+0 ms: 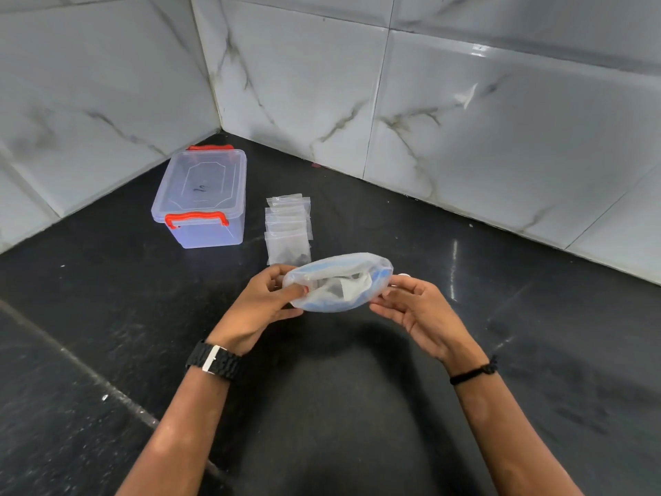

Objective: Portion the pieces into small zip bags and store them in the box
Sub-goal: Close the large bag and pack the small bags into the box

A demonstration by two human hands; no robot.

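Both hands held a larger translucent plastic bag point(338, 282) above the black counter point(465, 352), mouth pulled wide and facing up toward the camera. The left hand point(263, 304) pinched the left rim with curled fingers and thumb; the right hand point(420, 311) pinched the right rim the same way, fingers partly curled, nothing else in it. The bag's long axis ran left to right between the hands, blue tint along its edges, crumpled pale material inside; the pieces themselves could not be made out. A stack of small zip bags point(289, 223) lay flat on the counter just beyond the held bag, fanned front to back, the nearest one seeming to have something dark in it, touching or nearly under the big bag's far edge. The clear storage box point(204, 198) with red latches sat further back and to the left, in the tiled corner, lid on and apparently clipped. The zip bags lay slightly left of centre, so the left hand was nearer to them and to the box; the right hand was well apart from both. Judged as early portioning: source bag opened, box not yet opened. Nothing stood between the hands and the zip bags except the held bag itself, which partly covered the nearest one. Marble-look wall tiles point(465, 119) behind.
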